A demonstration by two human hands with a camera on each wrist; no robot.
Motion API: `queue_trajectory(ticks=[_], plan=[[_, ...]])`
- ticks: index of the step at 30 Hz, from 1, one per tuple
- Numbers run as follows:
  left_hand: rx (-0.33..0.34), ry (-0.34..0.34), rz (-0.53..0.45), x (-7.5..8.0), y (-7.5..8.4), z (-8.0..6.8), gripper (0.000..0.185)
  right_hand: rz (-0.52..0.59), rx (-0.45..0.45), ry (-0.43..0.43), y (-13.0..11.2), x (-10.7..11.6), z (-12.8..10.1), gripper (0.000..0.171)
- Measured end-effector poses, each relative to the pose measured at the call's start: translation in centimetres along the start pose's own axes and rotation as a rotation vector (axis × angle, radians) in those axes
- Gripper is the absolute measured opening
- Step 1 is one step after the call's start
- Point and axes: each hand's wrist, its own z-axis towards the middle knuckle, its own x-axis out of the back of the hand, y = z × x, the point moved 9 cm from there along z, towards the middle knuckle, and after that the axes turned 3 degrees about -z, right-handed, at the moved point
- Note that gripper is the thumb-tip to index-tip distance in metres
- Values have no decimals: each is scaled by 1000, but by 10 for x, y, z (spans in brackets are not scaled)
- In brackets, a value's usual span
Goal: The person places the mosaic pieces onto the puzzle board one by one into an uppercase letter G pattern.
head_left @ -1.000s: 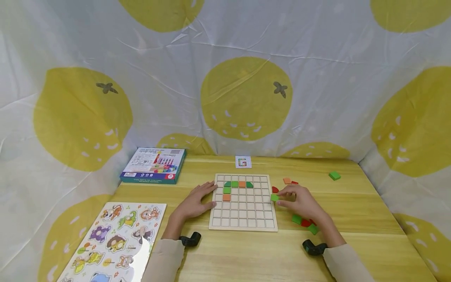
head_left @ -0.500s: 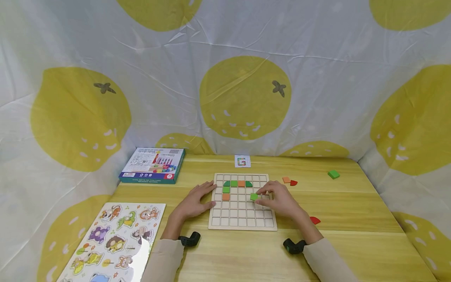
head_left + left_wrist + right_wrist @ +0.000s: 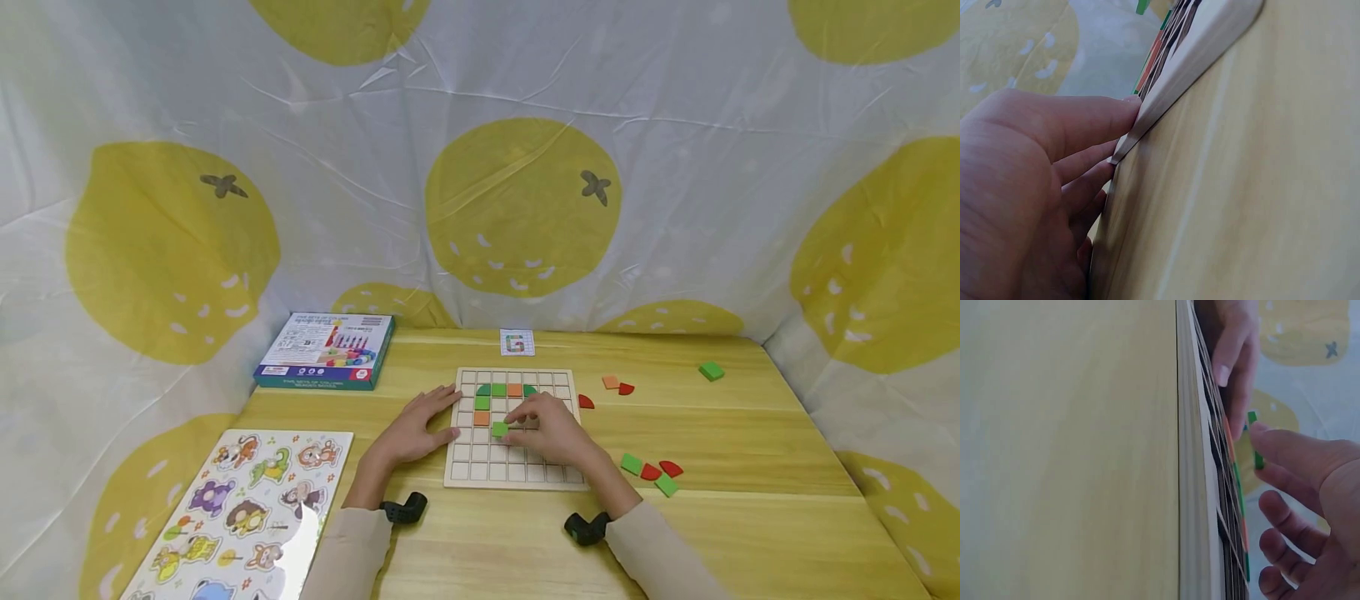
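Note:
My right hand (image 3: 551, 429) pinches a light green square tile (image 3: 499, 429) between thumb and index finger, over the left-middle part of a wooden grid board (image 3: 517, 472). In the right wrist view this tile (image 3: 1259, 460) stands apart from the board, and the other fingers curl loosely. My left hand (image 3: 411, 429) rests at the board's left edge, thumb and fingertips touching it, as the left wrist view also shows. On the board, green and orange tiles (image 3: 498, 390) form a top row, with a green square (image 3: 482, 403) and an orange square (image 3: 482, 418) running down its left side.
Right of the board lie loose green squares (image 3: 632, 464), red quarter-rounds (image 3: 671, 469) and an orange square (image 3: 611, 382). Another green piece (image 3: 712, 372) is farther right. A small pattern card (image 3: 517, 342) lies behind the board. A box (image 3: 326, 352) and an animal puzzle (image 3: 247, 518) occupy the left.
My right hand has carried the green square tile leftward, from the board's right edge to above its left-middle cells. My left hand has stayed in place.

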Motion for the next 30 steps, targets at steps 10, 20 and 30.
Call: queue_trajectory(ticks=[10,20,30], plan=[[-4,4,5,1,0,0,66,5,-45,-23,-7,-19,11,22],[9,-1,10,0,-2,0,66,-22,-69,-46,-8,-31,13,24],[18,-7,0,0,-2,0,66,-20,-95,-39,-9,-31,12,21]])
